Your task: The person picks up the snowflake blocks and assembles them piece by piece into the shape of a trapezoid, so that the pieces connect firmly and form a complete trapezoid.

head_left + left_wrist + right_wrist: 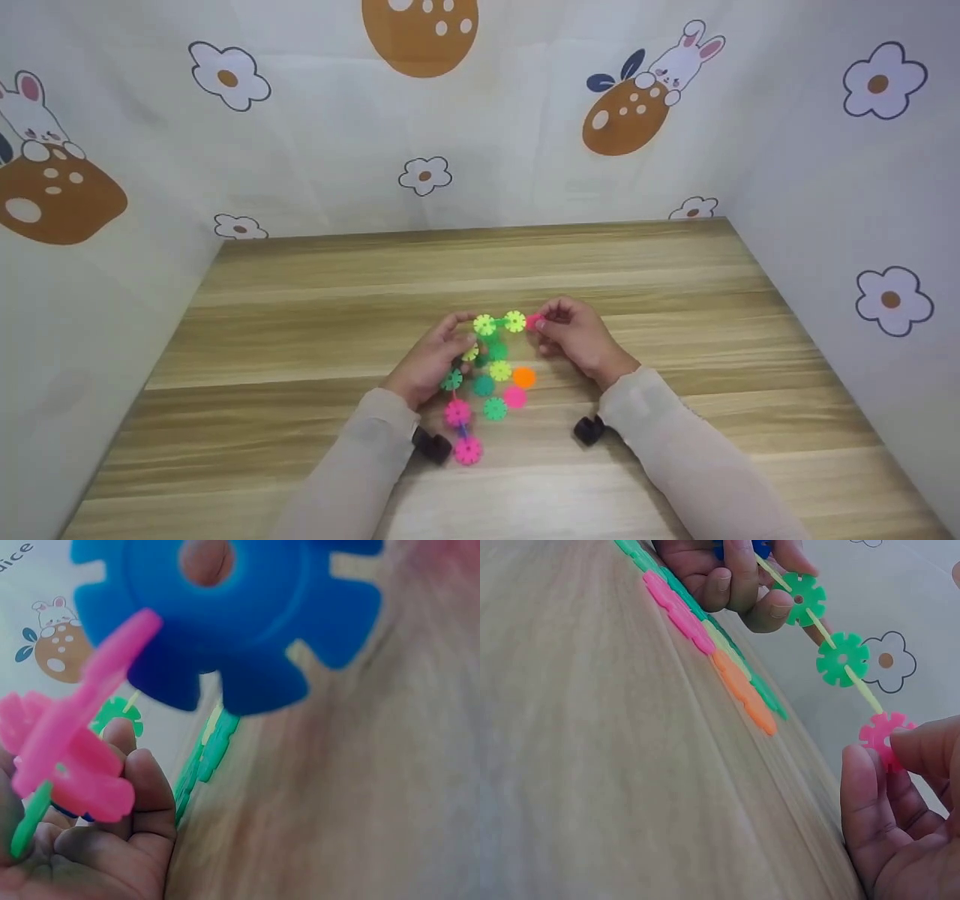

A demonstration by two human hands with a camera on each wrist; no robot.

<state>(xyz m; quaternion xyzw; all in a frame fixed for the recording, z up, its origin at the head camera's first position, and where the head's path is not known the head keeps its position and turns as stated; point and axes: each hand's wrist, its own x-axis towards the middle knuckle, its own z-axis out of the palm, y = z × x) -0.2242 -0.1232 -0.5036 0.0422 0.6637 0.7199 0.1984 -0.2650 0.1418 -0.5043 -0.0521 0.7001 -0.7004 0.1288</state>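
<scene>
A chain of interlocking notched plastic discs (515,322) stretches between both hands. My left hand (436,360) holds its middle, with fingers curled about a blue disc in the right wrist view. From there the chain hangs down toward me, ending in pink discs (468,451). A blue disc (247,630) fills the top of the left wrist view, joined to pink ones (75,757). My right hand (581,337) pinches a pink disc (876,733) at the other end between thumb and fingertips. That disc is slotted onto a yellow one, followed by green discs (843,658).
Loose discs lie flat on the wooden table (637,277) between the hands: orange (523,377), pink (515,397), yellow (500,370) and several green ones (495,409). Black wrist cameras (589,430) hang by both sleeves. Patterned cloth (315,150) encloses the table's back and sides.
</scene>
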